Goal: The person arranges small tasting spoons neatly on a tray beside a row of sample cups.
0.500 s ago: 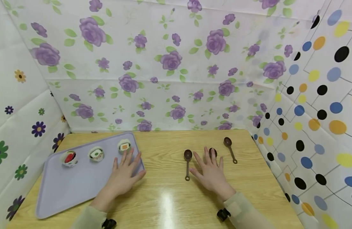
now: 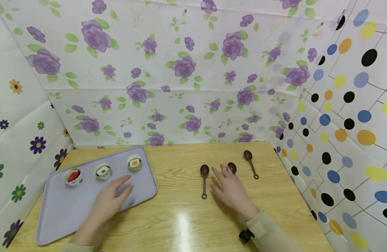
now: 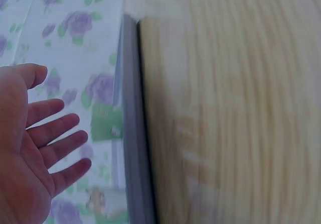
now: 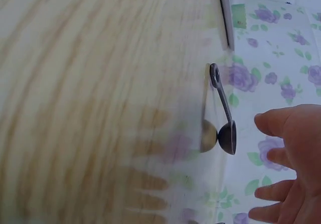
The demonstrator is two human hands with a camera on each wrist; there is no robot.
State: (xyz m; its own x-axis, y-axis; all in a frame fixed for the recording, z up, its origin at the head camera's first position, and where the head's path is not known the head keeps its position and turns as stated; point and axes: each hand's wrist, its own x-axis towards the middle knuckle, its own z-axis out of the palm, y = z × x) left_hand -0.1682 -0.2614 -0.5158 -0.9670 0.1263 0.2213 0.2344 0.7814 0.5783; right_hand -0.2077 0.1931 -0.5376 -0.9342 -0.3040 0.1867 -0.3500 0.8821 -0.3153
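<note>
Over the lilac tray, my left hand is turned on its side with thumb and forefinger apart. The left wrist view shows its fingers extended, holding nothing. Three small bowls stand along the tray's far side: one with red food, one with white and green food, one with white and orange food. My right hand is spread, palm down, over the middle brown spoon, hiding its handle. Brown spoons lie left and right of that hand.
The wooden table ends at a back cloth with purple roses. A dotted cloth borders the right side, and a cloth with small flowers the left. Bare wood separates tray and spoons.
My left hand has moved left and nearer, turning from palm down onto its side, away from the rightmost bowl. My right hand stays over the middle spoon, its fingers drawn in slightly.
</note>
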